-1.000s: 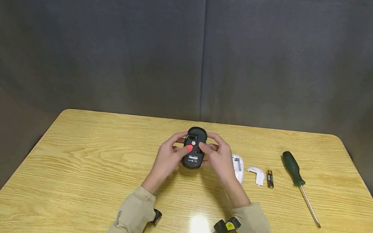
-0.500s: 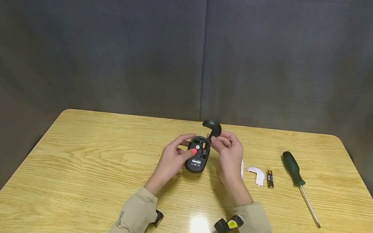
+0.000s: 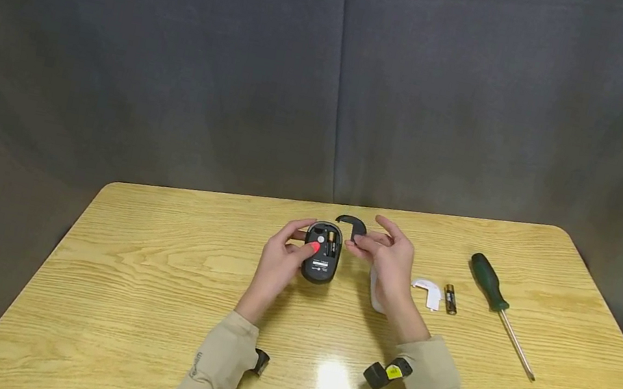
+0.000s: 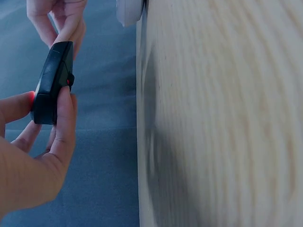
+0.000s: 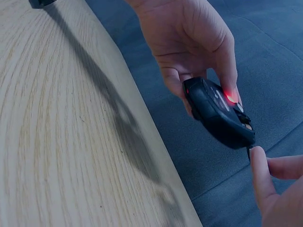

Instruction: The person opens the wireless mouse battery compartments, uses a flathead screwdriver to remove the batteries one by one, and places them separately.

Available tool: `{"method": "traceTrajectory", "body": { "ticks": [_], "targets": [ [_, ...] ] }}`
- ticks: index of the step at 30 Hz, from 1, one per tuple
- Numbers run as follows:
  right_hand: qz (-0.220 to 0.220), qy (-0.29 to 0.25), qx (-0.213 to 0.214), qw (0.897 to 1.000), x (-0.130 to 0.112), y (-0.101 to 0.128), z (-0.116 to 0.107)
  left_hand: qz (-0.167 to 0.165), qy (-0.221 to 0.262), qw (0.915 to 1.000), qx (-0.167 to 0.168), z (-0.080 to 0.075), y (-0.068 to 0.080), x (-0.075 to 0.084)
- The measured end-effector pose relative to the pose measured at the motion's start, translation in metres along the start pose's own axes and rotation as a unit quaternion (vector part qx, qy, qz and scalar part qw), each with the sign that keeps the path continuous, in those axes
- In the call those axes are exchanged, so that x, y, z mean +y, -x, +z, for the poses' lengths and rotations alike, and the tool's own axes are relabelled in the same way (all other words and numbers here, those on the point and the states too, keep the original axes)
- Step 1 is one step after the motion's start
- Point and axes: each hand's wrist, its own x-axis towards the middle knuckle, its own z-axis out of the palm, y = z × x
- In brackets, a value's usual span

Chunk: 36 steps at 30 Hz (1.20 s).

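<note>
Black mouse gripped belly-up in left hand; battery cover pinched by right hand, at its 2 o'clock.

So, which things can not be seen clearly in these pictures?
- White mouse, head view: mostly hidden behind the right hand; left wrist view cuts it at the top edge.
- Black cover, right wrist view: only a sliver shows by the fingertips; the rest is hidden.
- Label on the black mouse, head view: too small to read.
- Table, left wrist view: blurred.
- Loose battery, head view: markings too small.
</note>
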Motion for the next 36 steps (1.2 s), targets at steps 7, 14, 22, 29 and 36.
{"method": "traceTrajectory", "body": {
  "ticks": [7, 14, 22, 29, 36],
  "targets": [
    [0.020, 0.041, -0.024, 0.999, 0.003, 0.001, -0.001, 0.001, 0.031, 0.9993, 0.019, -0.009, -0.003, 0.003],
    [0.044, 0.136, -0.058, 0.988, 0.007, 0.001, -0.002, -0.010, 0.063, 0.9975, 0.030, -0.017, -0.005, 0.005],
    [0.031, 0.244, -0.074, 0.966, 0.013, 0.001, -0.002, -0.008, 0.065, 0.9973, 0.034, -0.019, -0.004, 0.006],
    [0.017, 0.319, -0.107, 0.941, 0.020, -0.001, -0.002, -0.011, 0.066, 0.9973, 0.033, -0.019, -0.005, 0.007],
    [0.014, 0.389, -0.161, 0.907, 0.023, 0.000, -0.003, -0.015, 0.066, 0.9972, 0.032, -0.018, -0.005, 0.007]
  ]
}}
